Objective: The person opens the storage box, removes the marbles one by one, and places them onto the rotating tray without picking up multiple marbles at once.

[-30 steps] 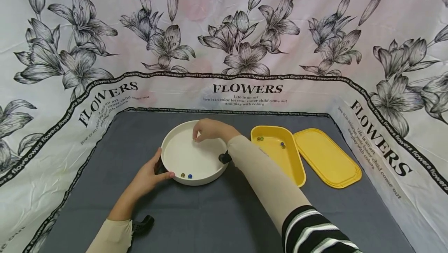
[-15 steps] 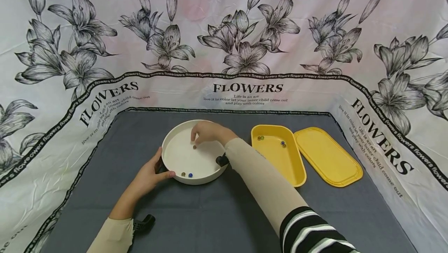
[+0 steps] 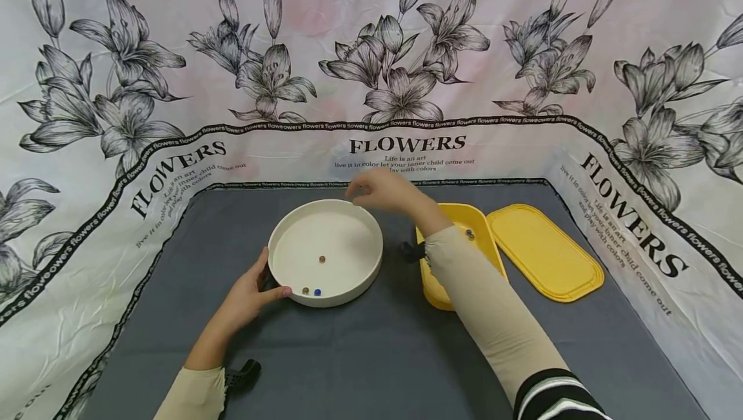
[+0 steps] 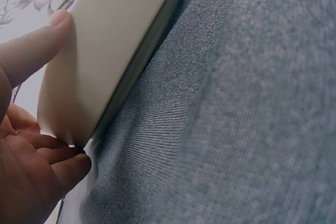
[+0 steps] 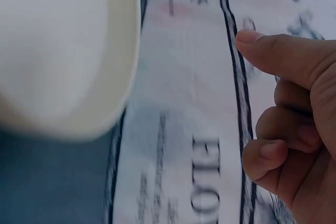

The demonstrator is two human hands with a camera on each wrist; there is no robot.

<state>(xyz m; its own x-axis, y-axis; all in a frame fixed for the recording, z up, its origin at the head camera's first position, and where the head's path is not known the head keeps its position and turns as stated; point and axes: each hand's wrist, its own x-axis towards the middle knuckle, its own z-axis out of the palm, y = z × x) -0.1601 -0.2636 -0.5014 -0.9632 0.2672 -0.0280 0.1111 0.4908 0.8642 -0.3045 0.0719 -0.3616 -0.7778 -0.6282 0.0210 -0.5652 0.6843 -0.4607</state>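
A round white tray (image 3: 342, 239) with a low wall sits on the grey cloth, and my left hand (image 3: 244, 297) grips its left side. The left wrist view shows the thumb (image 4: 39, 48) on the tray's outer wall and the fingers at its lower edge. Inside the tray lie a brownish marble (image 3: 322, 259) near the middle, another amber marble (image 3: 305, 291) and a blue marble (image 3: 317, 292) by the near wall. My right hand (image 3: 389, 193) hovers above the tray's far right rim. Its fingers are loosely curled with nothing seen between them.
To the right stands a yellow box (image 3: 492, 239), partly hidden by my right forearm, with marbles (image 3: 469, 234) inside. Its yellow lid (image 3: 545, 252) lies flat beside it. A flower-printed cloth (image 3: 406, 84) rises behind the grey surface.
My right hand has released a brownish marble in the tray and moved up and right, out of it. That marble has rolled slightly nearer. My left hand keeps its hold.
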